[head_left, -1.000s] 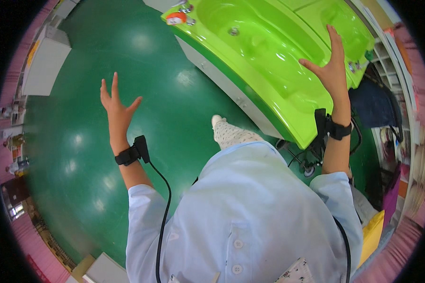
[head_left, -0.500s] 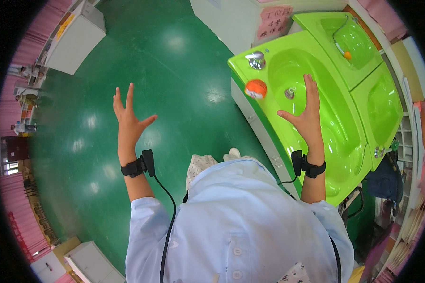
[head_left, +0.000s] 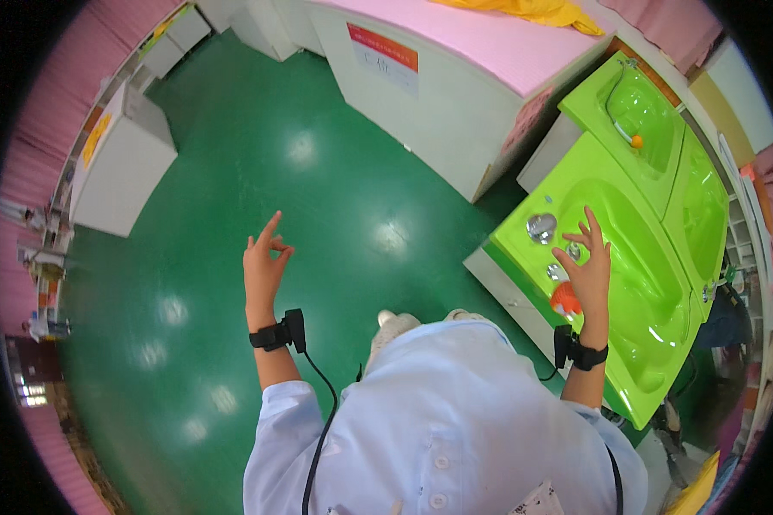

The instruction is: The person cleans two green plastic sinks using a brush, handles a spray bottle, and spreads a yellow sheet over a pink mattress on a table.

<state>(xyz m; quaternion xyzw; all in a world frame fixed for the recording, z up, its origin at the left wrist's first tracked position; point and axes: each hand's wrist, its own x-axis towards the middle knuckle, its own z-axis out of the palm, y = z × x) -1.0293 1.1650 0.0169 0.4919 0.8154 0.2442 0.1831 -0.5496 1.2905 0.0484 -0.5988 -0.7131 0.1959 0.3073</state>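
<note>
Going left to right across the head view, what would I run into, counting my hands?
White cabinet, left hand, red-and-white sign, right hand, small orange ball, dark blue item.

- orange object (head_left: 563,298), its right side hidden behind the right hand (head_left: 589,275); its kind hard to tell;
- green tub (head_left: 653,283), partly covered by that same hand;
- left hand (head_left: 263,266), fingers overlapping; whether thumb and fingertip touch is unclear;
- yellow cloth (head_left: 550,12), cut off by the upper edge;
- light blue shirt (head_left: 464,386), cut off below;
- far-left figures (head_left: 43,270), too tiny and blurred to make out
</note>
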